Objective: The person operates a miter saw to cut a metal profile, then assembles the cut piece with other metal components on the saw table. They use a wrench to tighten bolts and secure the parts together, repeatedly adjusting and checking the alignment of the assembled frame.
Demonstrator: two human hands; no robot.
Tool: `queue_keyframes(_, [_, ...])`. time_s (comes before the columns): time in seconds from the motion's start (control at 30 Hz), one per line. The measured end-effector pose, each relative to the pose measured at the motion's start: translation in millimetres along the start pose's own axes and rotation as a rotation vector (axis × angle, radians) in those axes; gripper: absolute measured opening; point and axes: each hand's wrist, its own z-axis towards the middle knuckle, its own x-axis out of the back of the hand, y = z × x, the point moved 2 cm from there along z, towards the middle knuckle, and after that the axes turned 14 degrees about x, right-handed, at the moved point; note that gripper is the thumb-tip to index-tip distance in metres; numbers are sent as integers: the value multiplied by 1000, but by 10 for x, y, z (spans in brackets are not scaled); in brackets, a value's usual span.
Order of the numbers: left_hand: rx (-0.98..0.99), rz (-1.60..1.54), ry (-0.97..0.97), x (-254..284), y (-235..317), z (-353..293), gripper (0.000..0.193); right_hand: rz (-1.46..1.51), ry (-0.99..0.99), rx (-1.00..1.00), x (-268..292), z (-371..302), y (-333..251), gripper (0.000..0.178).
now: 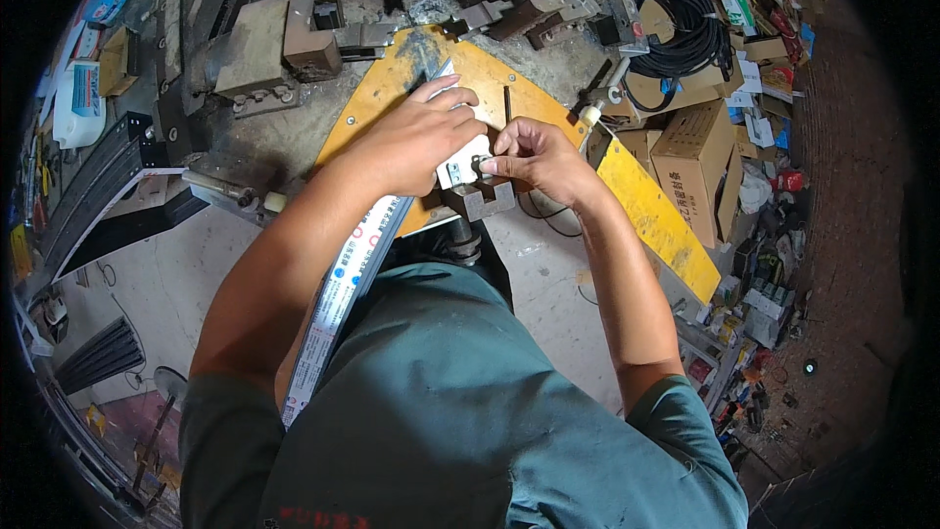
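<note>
My left hand [421,142] is wrapped over a long metal profile [354,269] covered in printed film, which slants from beside my body up to the bench. Below its fingers, a small white plate [456,172] with a slot shows against the profile; the hand hides part of it. My right hand [537,162] is closed, thumb and fingers at a small black part [480,164] on the plate's right edge. A thin dark rod [507,103] rises just beyond the right fingers; whether they hold it I cannot tell. Directly below the plate sits a notched metal block [480,200].
A yellow plate [382,88] lies under the hands, and another yellow panel [654,220] slopes away right. Heavy metal clamping blocks [313,31] stand beyond. Coiled black cable [676,10] and a cardboard box [688,168] are at right, a white bottle [80,103] far left.
</note>
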Motion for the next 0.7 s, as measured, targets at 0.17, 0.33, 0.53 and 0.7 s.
queue_keyframes(0.17, [-3,17,-37,19,6,5,54,-15,1,15,-9,-21,22,25])
queue_keyframes(0.33, [-4,8,-58,46,15,11,58,39,-48,-10,-34,-30,41,22])
queue_keyframes(0.53, [4,12,-58,43,21,-3,62,59,-109,-96,-7,35,114,17])
queue_keyframes(0.7, [12,-25,-62,40,20,5,62,50,-68,-42,-15,55,126,18])
